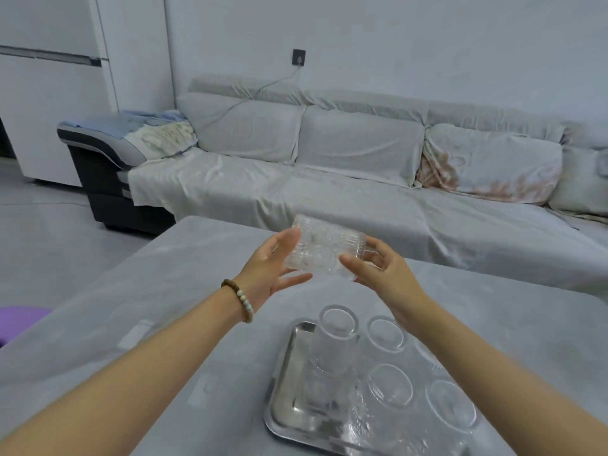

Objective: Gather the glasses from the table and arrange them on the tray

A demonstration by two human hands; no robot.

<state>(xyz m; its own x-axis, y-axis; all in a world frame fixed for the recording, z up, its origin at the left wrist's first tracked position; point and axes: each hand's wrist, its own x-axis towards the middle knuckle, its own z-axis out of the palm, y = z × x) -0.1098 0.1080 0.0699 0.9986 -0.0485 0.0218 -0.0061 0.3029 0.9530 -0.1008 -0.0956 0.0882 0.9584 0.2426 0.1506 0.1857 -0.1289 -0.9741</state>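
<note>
A clear ribbed glass (320,248) lies on its side in the air above the table, held between both hands. My left hand (271,269) cups its left end with fingers spread. My right hand (378,268) grips its right end. Below them a shiny metal tray (289,383) sits on the grey table near its front edge. Several clear glasses stand upright on the tray, among them a taller one (334,340) at the back left and a shorter one (390,385) in the middle. My right forearm hides part of the tray's right side.
The grey table (158,324) stretches left and away from the tray. Behind it a long sofa under a pale cover (345,179) runs along the wall. A purple object (19,319) lies on the floor at the left.
</note>
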